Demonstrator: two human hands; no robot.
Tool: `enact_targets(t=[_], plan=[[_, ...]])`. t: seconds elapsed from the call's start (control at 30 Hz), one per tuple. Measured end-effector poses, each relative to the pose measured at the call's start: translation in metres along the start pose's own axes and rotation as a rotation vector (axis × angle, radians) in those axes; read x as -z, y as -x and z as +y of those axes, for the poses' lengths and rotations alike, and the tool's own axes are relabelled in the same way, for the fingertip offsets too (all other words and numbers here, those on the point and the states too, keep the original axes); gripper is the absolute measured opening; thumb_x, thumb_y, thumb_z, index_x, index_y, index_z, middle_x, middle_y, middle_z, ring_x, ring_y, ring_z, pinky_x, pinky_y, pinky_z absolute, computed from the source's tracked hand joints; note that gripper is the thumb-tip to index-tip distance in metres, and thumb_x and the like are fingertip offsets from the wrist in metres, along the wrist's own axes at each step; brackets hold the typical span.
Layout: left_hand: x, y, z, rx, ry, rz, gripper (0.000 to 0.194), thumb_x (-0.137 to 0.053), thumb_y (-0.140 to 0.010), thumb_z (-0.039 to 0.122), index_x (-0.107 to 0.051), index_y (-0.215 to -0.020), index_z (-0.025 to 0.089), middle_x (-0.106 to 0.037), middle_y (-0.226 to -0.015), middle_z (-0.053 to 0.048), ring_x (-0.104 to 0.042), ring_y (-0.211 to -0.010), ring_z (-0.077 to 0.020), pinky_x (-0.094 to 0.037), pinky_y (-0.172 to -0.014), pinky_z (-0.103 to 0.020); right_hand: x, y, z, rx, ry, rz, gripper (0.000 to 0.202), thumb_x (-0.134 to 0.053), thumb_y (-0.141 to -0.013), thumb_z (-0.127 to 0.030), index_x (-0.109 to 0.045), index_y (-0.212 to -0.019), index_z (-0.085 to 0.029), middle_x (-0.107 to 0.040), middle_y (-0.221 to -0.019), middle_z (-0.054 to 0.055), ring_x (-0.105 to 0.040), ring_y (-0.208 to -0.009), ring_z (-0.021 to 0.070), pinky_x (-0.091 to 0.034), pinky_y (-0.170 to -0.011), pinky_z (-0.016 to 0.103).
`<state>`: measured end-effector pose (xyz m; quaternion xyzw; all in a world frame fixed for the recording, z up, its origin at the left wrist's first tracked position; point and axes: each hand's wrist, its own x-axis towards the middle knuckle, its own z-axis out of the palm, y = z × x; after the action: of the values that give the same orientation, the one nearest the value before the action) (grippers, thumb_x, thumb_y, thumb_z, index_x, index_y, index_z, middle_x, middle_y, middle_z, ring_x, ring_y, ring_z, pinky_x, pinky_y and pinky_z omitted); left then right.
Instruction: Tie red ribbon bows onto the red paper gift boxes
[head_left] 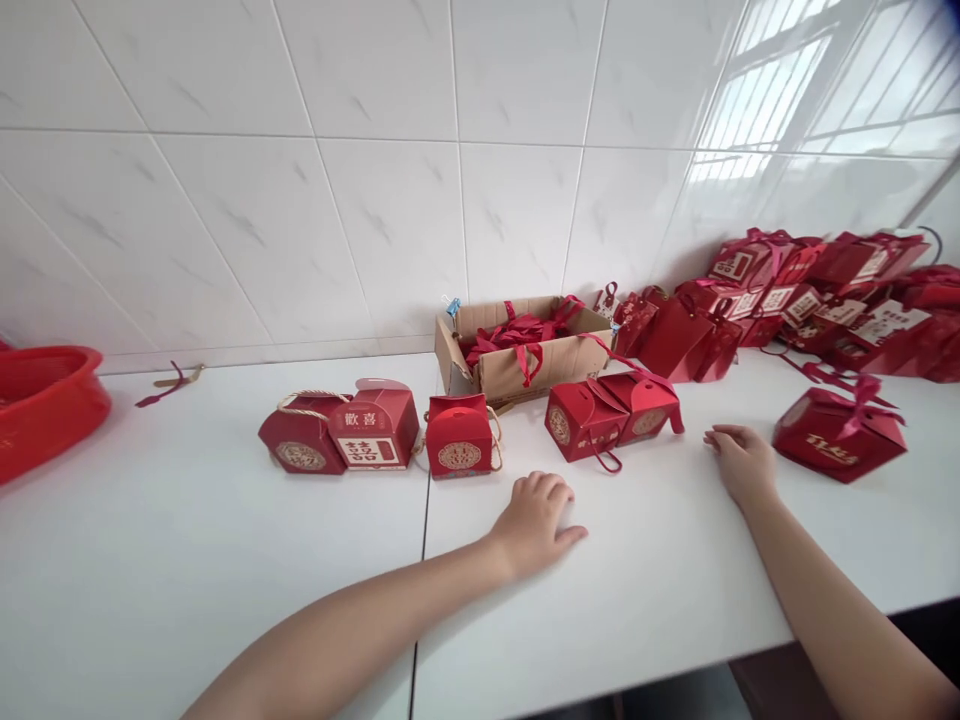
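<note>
My left hand (pixel 534 520) rests palm down on the white table, thumb and fingers apart, holding nothing. Just beyond it stand a small red gift box (pixel 459 440) with cord handles and a pair of red boxes (pixel 585 420) with ribbon loops. My right hand (pixel 741 465) lies on the tabletop with loosely extended fingers and nothing in them. To its right, not touched, is a red box (pixel 836 435) topped with a ribbon bow. Farther left sit two joined-looking red boxes, one plain-sided with a rope handle (pixel 304 440), the other bearing a white label (pixel 369 453).
A cardboard carton (pixel 551 372) filled with red ribbons (pixel 517 335) stands against the tiled wall. Several red gift boxes (pixel 780 300) are piled at the back right. A red plastic basin (pixel 52 410) and a ribbon scrap (pixel 169 383) are at the left. A seam crosses the table.
</note>
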<state>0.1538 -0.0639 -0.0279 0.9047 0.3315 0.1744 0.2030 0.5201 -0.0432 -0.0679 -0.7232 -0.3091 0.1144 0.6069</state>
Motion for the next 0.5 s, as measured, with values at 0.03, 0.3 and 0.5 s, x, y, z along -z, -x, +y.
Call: enact_targets(t=[0.03, 0.3, 0.5], plan=[[-0.0011, 0.0006, -0.0001, -0.01, -0.022, -0.004, 0.028, -0.059, -0.084, 0.039, -0.053, -0.103, 0.02, -0.058, -0.113, -0.009, -0.048, -0.108, -0.0273, -0.039, -0.093, -0.045, -0.0006, -0.0007, -0.0002, -0.023, -0.028, -0.001, 0.014, -0.059, -0.063, -0.026, -0.06, -0.076, -0.022, -0.067, -0.072, 0.004, -0.068, -0.075, 0.0223, -0.056, -0.07, 0.037], [-0.002, 0.0012, 0.0013, -0.061, -0.111, -0.05, 0.025, -0.049, -0.09, 0.033, -0.049, -0.108, 0.017, -0.052, -0.116, -0.013, -0.046, -0.107, -0.0291, -0.04, -0.092, -0.048, -0.0019, -0.0036, 0.0015, -0.128, -0.107, 0.044, 0.012, -0.061, -0.059, -0.018, -0.064, -0.07, -0.021, -0.066, -0.068, 0.002, -0.067, -0.069, 0.0187, -0.056, -0.069, 0.033], [-0.0024, 0.0004, 0.0003, -0.062, -0.105, -0.063, 0.026, -0.048, -0.09, 0.035, -0.048, -0.109, 0.016, -0.05, -0.118, -0.014, -0.045, -0.108, -0.0297, -0.039, -0.093, -0.048, -0.003, -0.0019, -0.0031, -0.125, -0.203, 0.07, 0.01, -0.06, -0.058, -0.017, -0.062, -0.068, -0.02, -0.065, -0.066, 0.002, -0.064, -0.065, 0.0159, -0.055, -0.063, 0.029]])
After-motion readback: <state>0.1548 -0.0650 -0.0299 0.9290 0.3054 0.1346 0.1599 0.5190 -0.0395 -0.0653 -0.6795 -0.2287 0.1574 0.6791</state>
